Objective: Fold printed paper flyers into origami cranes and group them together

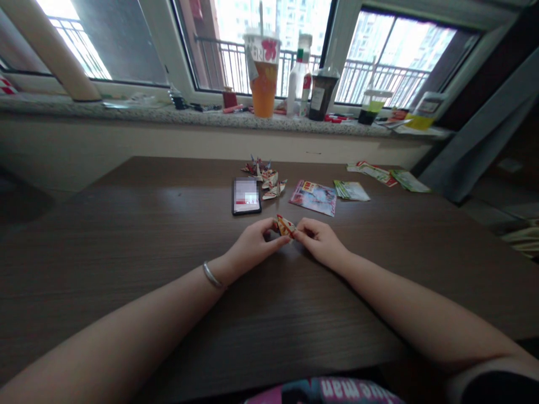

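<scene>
Paper fold (286, 226) is pinched by left hand (255, 241) and right hand (323, 240) together, just nearer than the phone (246, 196) and the booklet (314, 198). Brown table (118, 224) spreads widely to both sides; its far edge lies below a stone windowsill (138, 114), where a drink cup (264, 84) and a bottle (292, 88) stand before a bright window (231, 28).

The small folded piece (285, 226) looks like printed paper, sharply creased; the folded pieces (270, 180) beyond it appear to be paper too. The pink packet (314, 197) has a smooth, slightly glossy surface. The bracelet (211, 275) is polished, silvery metal. The tabletop (126, 241) shows dark wood grain with a soft sheen, the sill (138, 115) speckled stone, the tall cup (264, 92) clear plastic, the curtain (475, 143) matt cloth.
</scene>
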### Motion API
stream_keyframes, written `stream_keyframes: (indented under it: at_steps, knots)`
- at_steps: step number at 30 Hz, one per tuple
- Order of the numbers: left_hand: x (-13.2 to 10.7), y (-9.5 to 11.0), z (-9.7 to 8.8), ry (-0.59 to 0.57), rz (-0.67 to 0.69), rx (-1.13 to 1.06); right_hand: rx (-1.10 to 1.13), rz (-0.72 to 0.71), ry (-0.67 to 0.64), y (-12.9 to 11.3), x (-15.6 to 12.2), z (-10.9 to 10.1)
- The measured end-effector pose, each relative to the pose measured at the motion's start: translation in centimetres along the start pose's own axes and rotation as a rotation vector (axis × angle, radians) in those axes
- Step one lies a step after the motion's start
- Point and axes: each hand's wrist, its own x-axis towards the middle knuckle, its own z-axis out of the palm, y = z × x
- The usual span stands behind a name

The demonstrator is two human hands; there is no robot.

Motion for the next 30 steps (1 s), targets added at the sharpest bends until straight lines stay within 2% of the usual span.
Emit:
stream_keyframes:
  at_steps: [9, 15, 30]
  knots:
    - [-0.3, 0.6, 0.0, 0.011, 0.119, 0.014, 0.121, 0.025, -0.031, -0.1, 0.0, 0.5]
    - [-0.3, 0.6, 0.0, -0.012, 0.133, -0.029, 0.153, 0.043, -0.058, -0.1, 0.0, 0.7]
    - [-0.4, 1.0, -0.3, -0.044, 0.176, -0.017, 0.148, -0.02, -0.13, -0.1, 0.0, 0.5]
